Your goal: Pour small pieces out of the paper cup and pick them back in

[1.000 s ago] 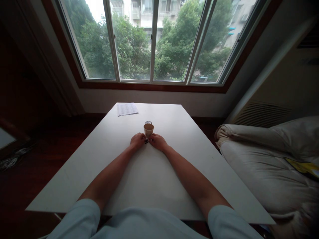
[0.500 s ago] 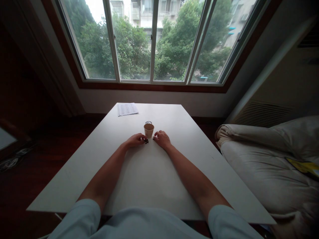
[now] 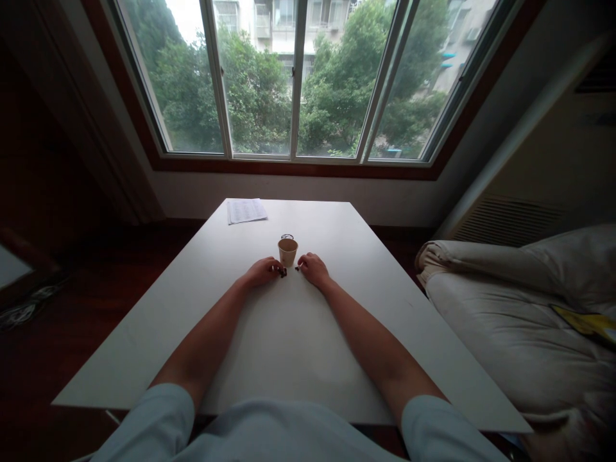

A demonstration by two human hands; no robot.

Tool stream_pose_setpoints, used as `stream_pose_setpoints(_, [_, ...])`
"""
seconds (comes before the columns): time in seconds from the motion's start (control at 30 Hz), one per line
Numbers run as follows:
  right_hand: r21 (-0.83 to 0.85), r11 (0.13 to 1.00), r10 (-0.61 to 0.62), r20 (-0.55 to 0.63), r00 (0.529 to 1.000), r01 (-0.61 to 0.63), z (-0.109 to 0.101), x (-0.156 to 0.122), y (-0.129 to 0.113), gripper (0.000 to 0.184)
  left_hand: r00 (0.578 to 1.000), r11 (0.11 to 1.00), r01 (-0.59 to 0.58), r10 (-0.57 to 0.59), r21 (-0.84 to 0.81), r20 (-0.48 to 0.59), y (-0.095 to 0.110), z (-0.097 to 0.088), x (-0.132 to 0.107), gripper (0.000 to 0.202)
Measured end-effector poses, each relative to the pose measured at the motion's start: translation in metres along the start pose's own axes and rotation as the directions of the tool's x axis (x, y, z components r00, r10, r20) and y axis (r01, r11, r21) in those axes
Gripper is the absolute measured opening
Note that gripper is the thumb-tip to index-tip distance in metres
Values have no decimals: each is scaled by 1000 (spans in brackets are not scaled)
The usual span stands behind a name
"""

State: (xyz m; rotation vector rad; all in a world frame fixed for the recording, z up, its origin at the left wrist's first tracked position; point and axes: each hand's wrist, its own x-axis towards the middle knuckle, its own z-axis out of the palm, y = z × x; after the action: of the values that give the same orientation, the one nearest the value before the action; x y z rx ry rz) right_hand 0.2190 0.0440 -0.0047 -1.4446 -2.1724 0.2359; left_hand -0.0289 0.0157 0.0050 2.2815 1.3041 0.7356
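A brown paper cup (image 3: 287, 255) stands upright on the white table (image 3: 298, 340). To its near left, my left hand (image 3: 264, 272) rests on the tabletop with fingers curled down. Its fingertips touch a little cluster of dark small pieces (image 3: 283, 273), too small to name. My right hand (image 3: 314, 269) lies to the near right of the cup, fingers bent and drawn together. Just off its fingertips is another small dark piece (image 3: 297, 269). Whether anything sits within either hand's fingertips is hard to see.
Behind the cup lies a thin dark looped item (image 3: 287, 237), partly hidden. Printed sheets of paper (image 3: 247, 211) lie at the table's far left corner. A bed or couch with a pale quilt (image 3: 520, 308) is on the right. A window (image 3: 293, 83) fills the far wall.
My right fingertips have drawn slightly back to the right, so the small dark piece shows more clearly apart from them. My left hand and the cup have hardly moved.
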Motion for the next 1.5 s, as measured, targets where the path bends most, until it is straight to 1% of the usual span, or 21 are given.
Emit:
stream_pose_setpoints(0.13, [40, 993, 111, -41, 993, -109, -3, 3, 9, 24, 999, 999, 37, -37, -15, -31, 2, -2, -2, 29])
stream_pose_setpoints(0.2, [27, 988, 154, -73, 985, -153, -5, 4, 14, 24, 998, 998, 47, -48, -35, -43, 2, -2, -2, 30])
stream_pose_setpoints(0.27, [1, 986, 168, -77, 983, -168, -7, 4, 17, 22, 997, 996, 62, -65, -61, -50, 2, -2, -3, 31])
stream_pose_setpoints(0.33, [-19, 989, 148, -61, 987, -149, -8, 3, 17, 19, 995, 992, 87, -92, -90, -50, 2, -2, -3, 31])
stream_pose_setpoints(0.5, [-15, 999, 34, 4, 999, -34, -10, 0, 8, 13, 988, 978, 139, -148, -152, -49, 2, -4, -2, 33])
stream_pose_setpoints(0.7, [41, 997, -74, 62, 995, 71, -10, -4, -3, 10, 992, 965, 82, -105, -249, -77, 1, -9, -1, 31])
stream_pose_setpoints(0.87, [58, 991, -126, 69, 990, 122, -11, -5, -6, 10, 989, 929, 78, -119, -361, -93, 0, -12, 0, 30])
stream_pose_setpoints(0.97, [51, 989, -145, 88, 985, 141, -11, -5, -8, 11, 989, 916, 79, -120, -392, -81, 1, -13, 0, 29])
stream_pose_setpoints(1.07, [35, 990, -141, 80, 987, 139, -9, -5, -9, 9, 990, 922, 88, -122, -377, -69, 3, -14, -1, 29])
stream_pose_setpoints(1.17, [50, 991, -126, 39, 991, 124, -7, -5, -9, 8, 991, 933, 96, -123, -346, -55, 4, -13, -2, 30])
stream_pose_setpoints(1.37, [195, 981, -12, -63, 998, 24, -8, -6, -9, 11, 986, 966, 134, -153, -222, -70, 4, -9, -3, 29])
stream_pose_setpoints(1.5, [238, 971, -7, -125, 992, 36, -11, -7, -10, 14, 983, 973, 144, -161, -180, -82, 3, -8, -2, 30])
